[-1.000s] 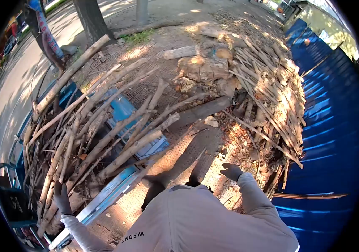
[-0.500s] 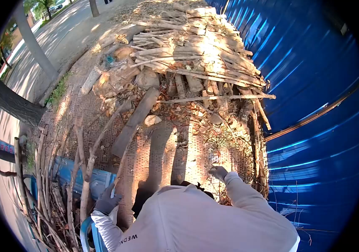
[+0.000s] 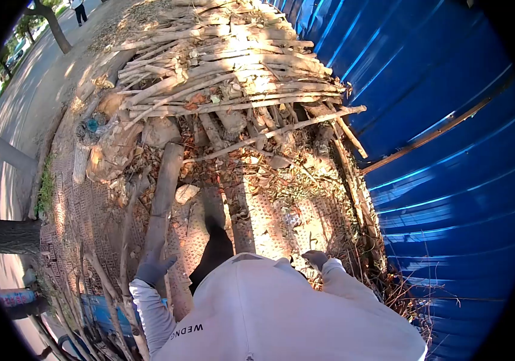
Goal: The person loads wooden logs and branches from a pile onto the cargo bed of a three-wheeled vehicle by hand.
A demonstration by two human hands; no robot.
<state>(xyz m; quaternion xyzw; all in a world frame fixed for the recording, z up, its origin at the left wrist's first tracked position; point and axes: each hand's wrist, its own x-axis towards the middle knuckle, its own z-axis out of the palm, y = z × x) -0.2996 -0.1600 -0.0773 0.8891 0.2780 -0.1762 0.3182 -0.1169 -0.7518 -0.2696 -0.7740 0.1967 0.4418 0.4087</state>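
The tall blue corrugated fence [image 3: 444, 180] looks like painted metal, pretty glossy with bright streaks. The big pile of pale brown branches [image 3: 209, 72] is wood, rough and matt, some bits knobbly. Paving underneath, the reddish textured ground tiles [image 3: 65, 222], reads matt and bumpy. The light grey long-sleeved jacket [image 3: 269, 313] is smooth, matt cloth.

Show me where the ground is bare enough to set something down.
Best looks the sunlit paving ahead, between the long log and the leaf litter. A second patch lies farther left, between the grass strip and the chunky stump wood. It is crowded in the stacked branches ahead and the loose branches at lower left.
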